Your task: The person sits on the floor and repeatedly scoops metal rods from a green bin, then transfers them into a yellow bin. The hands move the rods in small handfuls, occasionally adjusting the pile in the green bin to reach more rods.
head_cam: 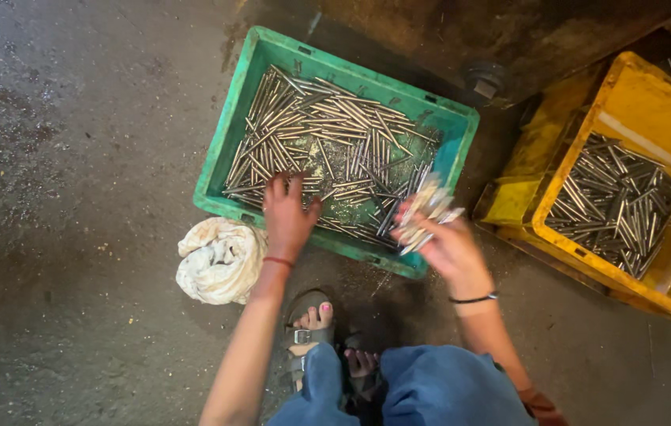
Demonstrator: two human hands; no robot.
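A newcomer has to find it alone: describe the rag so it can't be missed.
Find the green crate of metal pins on the dark floor. Just outside its near left corner, beside the left hand, lies the rag. It is a crumpled, stained off-white cloth, the only soft thing there; everything else nearby is hard plastic or metal.

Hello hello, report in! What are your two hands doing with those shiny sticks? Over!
Left hand down on metal pins in green crate. Right hand holds a bunch of pins. Rag beside left wrist, yellow crate to the right.
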